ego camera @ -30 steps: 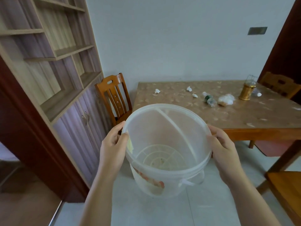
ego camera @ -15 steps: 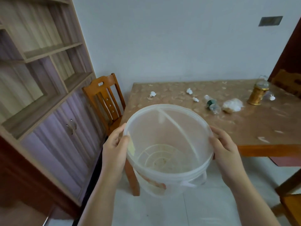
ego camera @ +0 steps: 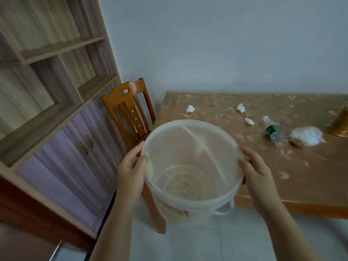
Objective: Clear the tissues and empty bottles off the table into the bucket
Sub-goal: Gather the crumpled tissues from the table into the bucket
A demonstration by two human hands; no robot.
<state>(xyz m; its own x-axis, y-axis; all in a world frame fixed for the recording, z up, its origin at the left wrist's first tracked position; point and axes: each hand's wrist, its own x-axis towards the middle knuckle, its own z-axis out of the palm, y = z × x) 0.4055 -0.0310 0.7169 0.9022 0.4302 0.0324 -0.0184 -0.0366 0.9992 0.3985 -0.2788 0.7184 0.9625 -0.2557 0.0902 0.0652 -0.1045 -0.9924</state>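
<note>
I hold a clear plastic bucket (ego camera: 190, 147) in the air at the table's near left corner, my left hand (ego camera: 131, 168) gripping its left rim and my right hand (ego camera: 256, 166) its right rim. Nothing lies inside it. On the brown table (ego camera: 282, 176) beyond lie three crumpled white tissues: one (ego camera: 190, 109) at the far left, one (ego camera: 240, 107) further right and a small one (ego camera: 249, 121) nearer. An empty clear bottle (ego camera: 275, 131) with a green label lies on its side, beside a larger white wad (ego camera: 307, 136).
A gold lantern-like object (ego camera: 339, 125) stands at the table's right, cut off by the frame. A wooden chair (ego camera: 130, 113) sits at the table's left end. Shelving with purple cupboard doors (ego camera: 62, 113) lines the left wall. Pale floor tiles lie below.
I have come closer to the table with the bucket still in both hands; the table and its litter now sit nearer and further right in view.
</note>
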